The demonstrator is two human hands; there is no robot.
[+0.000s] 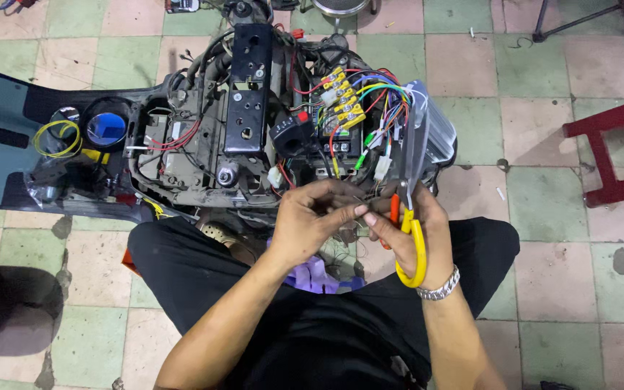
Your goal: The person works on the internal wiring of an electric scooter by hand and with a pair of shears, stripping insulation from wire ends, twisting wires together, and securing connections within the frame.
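My left hand pinches a thin dark wire between thumb and fingers, just below the opened scooter. My right hand meets it at the fingertips and holds yellow-handled scissors, blades pointing up toward the wiring. A bundle of coloured wires and yellow connectors sits right above both hands. A grey controller box lies to the right of the wires.
A coil of yellow wire and a blue round cap rest on the scooter's left panel. A red stool stands at the right. A dark object sits at lower left. Purple cloth lies between my knees.
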